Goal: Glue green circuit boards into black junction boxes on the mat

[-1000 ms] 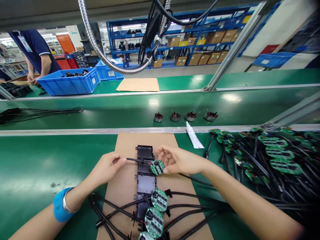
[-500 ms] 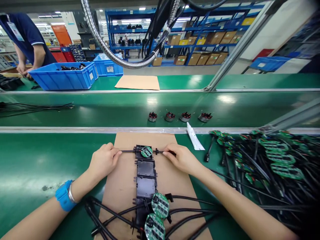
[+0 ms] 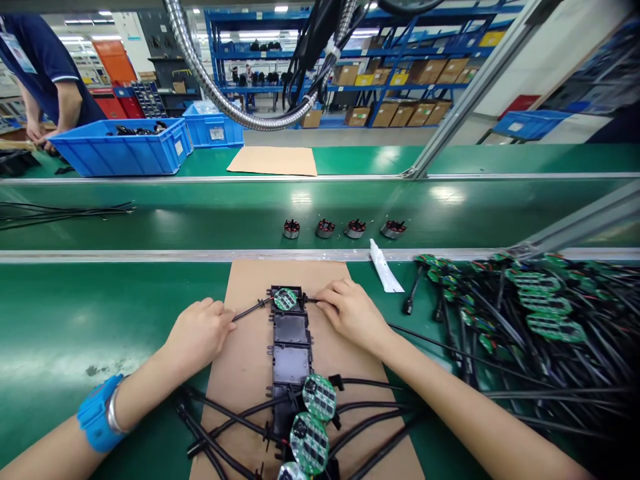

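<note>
My left hand (image 3: 201, 333) is closed on a black cable (image 3: 250, 309) left of a small round green circuit board (image 3: 285, 299). The board lies over the farthest black plastic case (image 3: 301, 291) in a row. On the other side, my right hand (image 3: 350, 312) pinches the board's right cable (image 3: 311, 300), close to the case edge. The left cable slants down toward my hand, its collar outside the case. Nearer me in the row are two bare cases (image 3: 291, 329). More green boards (image 3: 309, 441) with thick black cables lie over the nearest cases.
Cardboard (image 3: 240, 380) lies under the row. A heap of cabled boards (image 3: 545, 293) covers the bench at right, beside a white tube (image 3: 386, 268). Several small motor parts (image 3: 325, 229) stand on the middle strip. Beyond are blue bins (image 3: 125, 150) and another person (image 3: 55, 73) at left.
My left hand has moved left and down, and the left cable's collar has come out from the case edge. My right hand has shifted left, bringing its cable's collar against the case.
</note>
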The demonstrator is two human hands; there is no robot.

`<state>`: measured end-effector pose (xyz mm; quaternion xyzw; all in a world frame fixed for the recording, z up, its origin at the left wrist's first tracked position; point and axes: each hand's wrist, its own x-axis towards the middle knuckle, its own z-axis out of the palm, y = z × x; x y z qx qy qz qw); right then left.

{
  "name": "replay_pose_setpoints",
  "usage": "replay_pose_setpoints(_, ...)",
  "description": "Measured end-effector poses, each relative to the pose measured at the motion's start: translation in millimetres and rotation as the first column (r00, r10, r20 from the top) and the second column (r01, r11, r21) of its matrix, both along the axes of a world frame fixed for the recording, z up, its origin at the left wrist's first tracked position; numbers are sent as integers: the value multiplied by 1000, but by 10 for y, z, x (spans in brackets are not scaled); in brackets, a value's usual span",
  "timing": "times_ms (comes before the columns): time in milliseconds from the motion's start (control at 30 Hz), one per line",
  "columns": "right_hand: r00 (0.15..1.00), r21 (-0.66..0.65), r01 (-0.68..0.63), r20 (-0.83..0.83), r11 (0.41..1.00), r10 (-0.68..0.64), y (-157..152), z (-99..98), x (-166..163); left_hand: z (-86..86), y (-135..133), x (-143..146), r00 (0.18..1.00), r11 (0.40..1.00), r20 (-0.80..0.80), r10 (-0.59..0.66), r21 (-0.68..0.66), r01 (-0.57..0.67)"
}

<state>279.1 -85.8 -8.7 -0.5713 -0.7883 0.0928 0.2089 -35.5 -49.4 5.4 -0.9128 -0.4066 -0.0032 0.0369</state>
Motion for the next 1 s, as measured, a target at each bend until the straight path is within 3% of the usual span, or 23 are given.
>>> replay_pose_setpoints(100,994,-104,-114,-16,988,113,-307,220,-154,98,-153,9,996,998,93,1,-65,5)
replay_pose_setpoints(167,981,-274,-192,-47,943,186,-547,359,-270,160,-289,58,972,967,232,-43,-236,99)
replay_pose_setpoints(233,980,-389,-198,-79,900,181,-739,439,-367,194,-429,129,930,850,354,-100,-455,265)
replay_pose_setpoints(300,984,-402,-172,-107,899,140,-843,448,-429,200,-543,194,910,710,402,-100,-612,348)
replay_pose_setpoints(367,977,-391,-185,-171,902,127,-853,413,-449,194,-601,231,919,644,392,-30,-696,318)
replay_pose_setpoints(433,956,-344,-203,-271,917,110,-792,372,-430,202,-589,236,920,618,388,56,-737,273)
replay_pose_setpoints(500,922,-302,-200,-379,932,75,-693,348,-378,226,-512,220,914,655,395,92,-715,243)
replay_pose_setpoints(567,903,-342,-188,-428,921,25,-596,335,-298,247,-393,200,912,755,399,94,-626,196)
replay_pose_setpoints(633,916,-434,-179,-400,883,-11,-525,311,-195,239,-265,185,914,860,393,102,-497,117)
replay_pose_setpoints(700,947,-458,-127,-319,880,-29,-482,266,-82,191,-159,177,915,916,389,112,-397,57)
replay_pose_setpoints(833,991,-273,1,-130,962,-38,-438,137,91,34,-65,182,931,937,366,22,-332,108)
replay_pose_setpoints(1000,1000,-150,6,-12,989,-8,-431,-4,103,-79,-68,210,961,950,267,-74,-275,150)
